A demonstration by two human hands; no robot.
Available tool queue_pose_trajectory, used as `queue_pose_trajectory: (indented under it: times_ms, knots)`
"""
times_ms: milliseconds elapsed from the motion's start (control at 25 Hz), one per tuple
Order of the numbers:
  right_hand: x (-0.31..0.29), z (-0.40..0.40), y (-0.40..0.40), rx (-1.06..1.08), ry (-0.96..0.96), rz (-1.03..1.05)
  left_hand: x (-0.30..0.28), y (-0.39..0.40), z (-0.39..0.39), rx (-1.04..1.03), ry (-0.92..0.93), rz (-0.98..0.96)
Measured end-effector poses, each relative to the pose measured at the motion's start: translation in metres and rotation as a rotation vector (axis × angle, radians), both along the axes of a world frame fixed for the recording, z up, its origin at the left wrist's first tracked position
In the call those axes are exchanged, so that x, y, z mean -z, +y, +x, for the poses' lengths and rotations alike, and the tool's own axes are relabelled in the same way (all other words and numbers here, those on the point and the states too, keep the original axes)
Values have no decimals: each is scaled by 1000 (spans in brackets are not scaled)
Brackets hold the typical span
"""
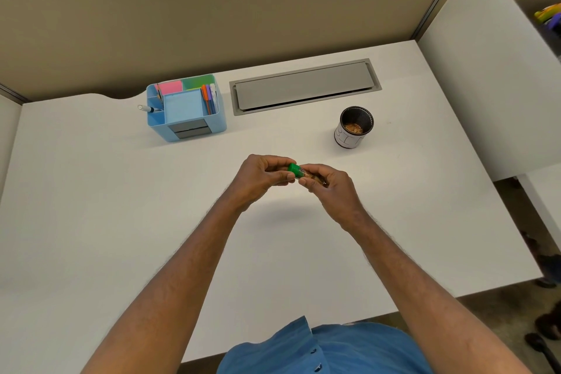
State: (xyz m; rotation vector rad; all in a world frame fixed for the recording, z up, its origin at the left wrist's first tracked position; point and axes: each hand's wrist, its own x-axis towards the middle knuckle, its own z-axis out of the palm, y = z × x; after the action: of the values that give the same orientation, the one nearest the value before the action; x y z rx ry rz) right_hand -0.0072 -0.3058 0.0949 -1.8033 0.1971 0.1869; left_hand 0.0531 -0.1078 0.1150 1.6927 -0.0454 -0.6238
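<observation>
You are holding the work in the air over the middle of the desk, nearer to you than the cup and well right of the organizer. Anything slipping here is likely dropping onto the top and rolling toward an edge.

Your left hand is curling fingers and thumb round the cap. Your right hand is pinching the tube between thumb and fingertips.

I cannot tell whether the cap is going on or coming off. If it is coming free with a jerk, the tube may be tipping and its contents scattering. A light pinch on a smooth tube is also risking it turning in your fingers.

The tube is looking small and clear, lying roughly level, and showing coppery discs that seem to be coins. The cap is showing bright green on the tube's left end.
</observation>
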Motion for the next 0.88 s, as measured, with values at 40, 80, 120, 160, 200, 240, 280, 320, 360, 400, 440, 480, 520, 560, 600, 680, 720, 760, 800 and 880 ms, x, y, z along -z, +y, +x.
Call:
queue_pose_trajectory:
  times_ms: [40, 80, 120, 160, 200, 240, 280, 320, 360, 400, 440, 480, 520, 560, 600, 680, 720, 760, 800, 880]
  knots:
    - [0, 0, 0, 4, -3, 3, -1, -1, -1, -5, -6, -3]
    - [-1, 0, 0, 10, -9, 8, -2, -2, -2, -13, -13, -6]
    - [-1, 0, 0, 20, -16, 11, -2, -3, -2, -23, -21, -6]
    - [-1, 0, 1, 31, -23, 13, -3, -4, -3, -32, -27, -5]
    - [-1, 0, 1, 43, -26, 15, -4, -4, -3, -38, -32, -5]
    - [-1, -1, 2, 54, -28, 22, -5, -5, -3, -38, -34, -6]
    - [-1, -1, 2, 63, -29, 37, -5, -6, -3, -30, -34, -6]
    - [-2, -1, 2, 66, -32, 52, -6, -6, -4, -18, -34, -7]
    - [-3, -1, 2, 64, -36, 63, -7, -7, -4, -7, -32, -13]
    - [-4, -1, 2, 58, -42, 64, -8, -8, -5, -2, -28, -23]
    - [-5, -1, 3, 49, -50, 63, -7, -9, -6, -6, -20, -34]
    - [-5, -1, 3, 43, -59, 63, -7, -10, -6, -14, -9, -41]
    - [-6, -1, 3, 40, -68, 64, -7, -11, -7, -26, 5, -43]
    - [-6, 0, 3, 36, -73, 63, -7, -12, -7, -37, 16, -44]
    - [-6, 0, 3, 32, -77, 62, -7, -12, -8, -41, 21, -45]
    - [-6, 0, 1, 22, -72, 56, -7, -11, -8, -34, 18, -50]
    - [-5, 0, 0, 20, -59, 53, -8, -11, -7, -29, 13, -53]
    - [-5, 0, -1, 18, -40, 47, -8, -10, -7, -24, 10, -57]
    - [-4, 0, -3, 13, -23, 39, -9, -10, -7, -18, 13, -63]
    - [-4, 0, -4, 7, -9, 33, -10, -10, -6, -2, 31, -69]
